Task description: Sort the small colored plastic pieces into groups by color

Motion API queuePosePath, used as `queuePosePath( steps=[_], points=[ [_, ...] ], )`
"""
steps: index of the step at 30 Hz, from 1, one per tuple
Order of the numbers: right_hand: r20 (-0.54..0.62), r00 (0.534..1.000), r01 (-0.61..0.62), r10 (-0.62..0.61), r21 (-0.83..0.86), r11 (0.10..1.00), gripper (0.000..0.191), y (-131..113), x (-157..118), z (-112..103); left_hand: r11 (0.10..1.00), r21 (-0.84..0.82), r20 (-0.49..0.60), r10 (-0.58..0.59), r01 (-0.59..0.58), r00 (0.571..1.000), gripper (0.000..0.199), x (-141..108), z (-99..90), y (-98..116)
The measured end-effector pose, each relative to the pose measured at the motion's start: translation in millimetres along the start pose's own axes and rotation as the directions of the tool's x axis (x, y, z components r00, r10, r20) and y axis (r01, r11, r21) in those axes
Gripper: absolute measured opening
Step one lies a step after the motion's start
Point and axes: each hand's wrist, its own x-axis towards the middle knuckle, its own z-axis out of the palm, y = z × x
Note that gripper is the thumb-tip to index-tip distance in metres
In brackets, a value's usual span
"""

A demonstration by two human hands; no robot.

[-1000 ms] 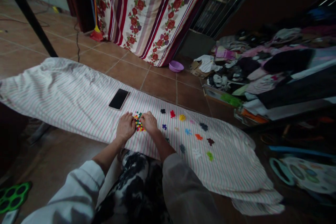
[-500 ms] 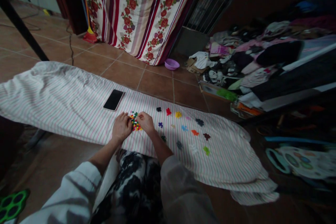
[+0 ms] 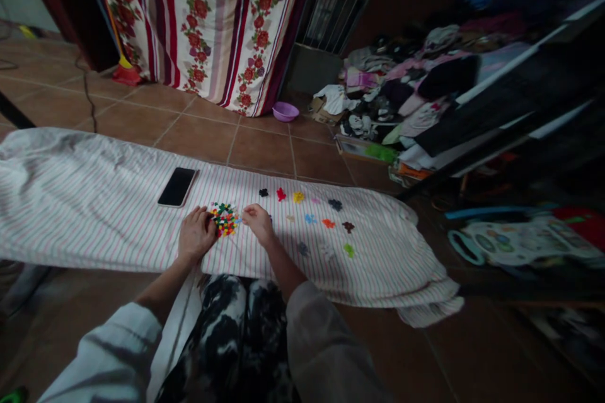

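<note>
A loose pile of tiny mixed-colour plastic pieces (image 3: 225,220) lies on the striped cloth (image 3: 118,201). My left hand (image 3: 196,234) rests palm down at the pile's left edge, fingers spread and fingertips touching it. Just right of the pile is my right hand (image 3: 259,224), thumb and fingers pinched together; whatever is between them is too small to make out. Beyond it sit small single-colour heaps: black (image 3: 263,192), red (image 3: 281,194), yellow (image 3: 298,197), light blue (image 3: 310,219), orange (image 3: 328,223), brown (image 3: 348,227) and lime green (image 3: 348,250).
A phone (image 3: 177,187) lies on the cloth left of the pile. Past the far edge, a purple bowl (image 3: 285,111) stands on the tiled floor before a flowered curtain (image 3: 222,25). Heaped clothes (image 3: 406,82) lie at the right back.
My right hand has drawn away from the pile to the right, uncovering more of its pieces. My left hand stays at the pile's left side. The camera view has shifted.
</note>
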Motion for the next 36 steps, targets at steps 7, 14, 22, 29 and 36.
queuePosePath(
  steps=[7, 14, 22, 29, 36],
  points=[
    [-0.113, 0.992, -0.04, 0.052, 0.103, 0.994, 0.023, 2, -8, -38, 1.0, 0.015, 0.01, 0.025, -0.025, 1.0, 0.032, 1, 1.3, -4],
    [-0.296, 0.954, 0.018, 0.048, 0.215, 0.976, 0.033, 9, -15, -93, 0.999, -0.016, 0.013, 0.038, -0.038, 0.999, 0.024, 2, -4.8, 2],
    [-0.348, 0.93, 0.041, 0.118, 0.419, 0.907, 0.04, 10, -21, -121, 0.999, 0.019, 0.04, 0.041, -0.042, 0.998, 0.026, 4, -9.4, 5],
    [-0.318, 0.942, 0.016, 0.11, 0.37, 0.929, 0.041, 11, -31, -126, 0.997, 0.046, 0.043, 0.055, -0.057, 0.998, 0.03, 3, -3.9, -4],
    [-0.435, 0.899, 0.132, -0.046, 0.17, 0.976, 0.038, -3, -30, -166, 0.998, 0.047, 0.082, 0.043, -0.047, 0.996, 0.028, 4, -6.6, -2]
  ],
)
